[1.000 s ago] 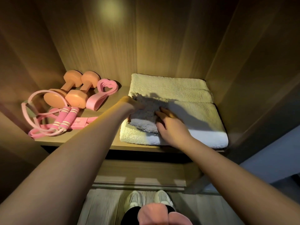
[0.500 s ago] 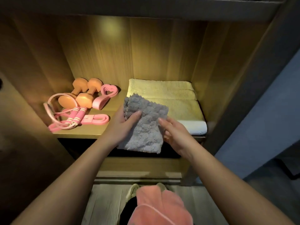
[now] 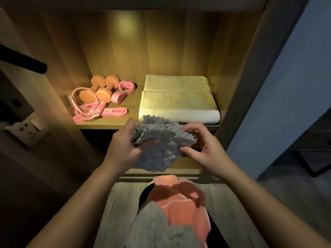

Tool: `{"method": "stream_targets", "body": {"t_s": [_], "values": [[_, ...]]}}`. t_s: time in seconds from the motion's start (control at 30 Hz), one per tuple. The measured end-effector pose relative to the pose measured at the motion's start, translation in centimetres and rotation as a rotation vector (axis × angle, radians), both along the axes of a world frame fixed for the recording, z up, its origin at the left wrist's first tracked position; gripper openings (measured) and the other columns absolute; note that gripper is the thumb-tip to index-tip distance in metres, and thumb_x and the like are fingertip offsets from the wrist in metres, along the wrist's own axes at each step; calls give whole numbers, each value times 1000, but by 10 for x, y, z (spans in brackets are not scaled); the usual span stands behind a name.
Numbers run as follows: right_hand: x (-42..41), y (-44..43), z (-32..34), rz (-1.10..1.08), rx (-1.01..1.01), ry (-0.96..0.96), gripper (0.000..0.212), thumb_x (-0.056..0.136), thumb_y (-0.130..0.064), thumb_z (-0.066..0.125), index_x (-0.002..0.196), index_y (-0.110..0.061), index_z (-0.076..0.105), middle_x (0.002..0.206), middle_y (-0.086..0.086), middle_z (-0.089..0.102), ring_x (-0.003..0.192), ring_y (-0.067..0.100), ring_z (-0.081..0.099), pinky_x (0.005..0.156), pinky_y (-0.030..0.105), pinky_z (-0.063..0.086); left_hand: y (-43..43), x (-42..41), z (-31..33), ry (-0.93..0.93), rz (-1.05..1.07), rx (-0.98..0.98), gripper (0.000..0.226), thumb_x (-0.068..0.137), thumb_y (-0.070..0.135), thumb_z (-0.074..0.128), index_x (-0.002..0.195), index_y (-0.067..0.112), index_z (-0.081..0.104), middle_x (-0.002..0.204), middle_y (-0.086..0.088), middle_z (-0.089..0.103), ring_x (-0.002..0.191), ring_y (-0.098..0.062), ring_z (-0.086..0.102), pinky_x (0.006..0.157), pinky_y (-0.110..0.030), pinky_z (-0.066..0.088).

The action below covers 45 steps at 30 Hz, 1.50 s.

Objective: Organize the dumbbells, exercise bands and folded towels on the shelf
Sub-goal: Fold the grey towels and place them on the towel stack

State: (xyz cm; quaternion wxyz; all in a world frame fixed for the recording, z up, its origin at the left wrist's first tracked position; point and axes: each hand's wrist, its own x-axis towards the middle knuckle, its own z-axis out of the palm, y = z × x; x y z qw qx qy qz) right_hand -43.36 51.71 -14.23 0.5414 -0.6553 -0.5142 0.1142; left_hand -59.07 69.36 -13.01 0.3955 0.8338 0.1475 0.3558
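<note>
A fluffy grey towel (image 3: 161,144) hangs crumpled in front of the wooden shelf (image 3: 107,125), below its front edge. My left hand (image 3: 123,145) grips its left side and my right hand (image 3: 200,149) pinches its right side. On the shelf lies a folded cream towel (image 3: 179,102) at the right. At the left stand two orange dumbbells (image 3: 97,88), with a pink heart-shaped band (image 3: 123,91), a flat pink band (image 3: 116,111) and a pink skipping rope (image 3: 86,108) beside them.
A pink towel (image 3: 180,199) and a grey one (image 3: 157,228) hang close under the camera. The cabinet's side wall (image 3: 238,86) stands at the right, a dark bar (image 3: 23,61) and a wall socket (image 3: 26,129) at the left. Wooden floor (image 3: 118,212) lies below.
Both hands lifted the grey towel off the cream towel and pulled it back out of the shelf. It is now crumpled between them, and the view has drawn back.
</note>
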Motion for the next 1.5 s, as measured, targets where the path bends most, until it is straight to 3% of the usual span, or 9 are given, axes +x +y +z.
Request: {"method": "stream_targets", "body": {"t_s": [0.2,0.33,0.5,0.63,0.8,1.0,1.27,1.37,1.5], "values": [[-5,-10,16,28,29,-250,21,82,-25,62,102,-28,57,107,-12,57,102,3,57,81,21,49,-10,-14,12,-84,-30,165,55,75,79,52,95,28,46,81,6,63,75,-13,61,58,-39,48],[8,-14,14,40,-117,-360,11,84,-18,72,87,-18,61,101,-5,60,97,9,59,81,31,51,-9,-18,10,-51,-22,141,56,75,78,55,84,24,45,70,-2,56,63,-21,54,51,-36,43],[9,-17,5,79,-204,-330,18,83,-32,67,82,-16,60,88,-4,64,85,9,61,74,37,51,-16,-16,8,37,-78,30,35,73,58,67,88,30,52,87,17,64,74,1,61,61,-13,47],[11,-17,-6,54,-239,-277,31,81,-40,71,81,-11,59,82,-2,63,79,12,61,69,38,50,-14,-11,5,167,-36,-116,20,84,38,72,101,29,66,93,14,70,87,-3,66,82,-39,56],[12,-15,-10,120,-270,-115,26,81,-11,77,79,-22,54,81,-10,61,81,7,62,73,33,53,-19,-6,2,268,-77,-228,30,83,33,72,111,29,60,102,11,70,96,-3,66,90,-41,54],[18,-14,-9,196,-334,-28,27,84,-16,74,76,-18,49,78,-11,54,74,3,52,67,30,45,-23,-2,2,178,-58,-322,19,77,25,75,92,30,65,78,16,73,67,2,67,57,-15,48],[13,-14,-9,237,-331,231,28,86,-4,69,74,-13,46,77,1,49,69,1,51,63,15,43,-11,3,-6,232,-47,-363,25,84,39,71,102,22,68,94,1,73,87,-11,71,73,-28,54],[11,-8,-9,143,-249,486,15,89,-6,64,94,-8,50,94,7,63,85,10,66,68,21,54,-12,10,-7,244,37,-276,20,96,37,56,106,22,63,97,7,70,90,-6,66,73,-26,51],[2,2,-30,93,-138,875,77,74,-31,78,140,-25,37,119,10,65,102,19,68,74,32,58,-12,26,-10,165,191,-165,23,101,37,45,106,17,56,94,-5,64,88,-17,61,74,-39,48]]}}
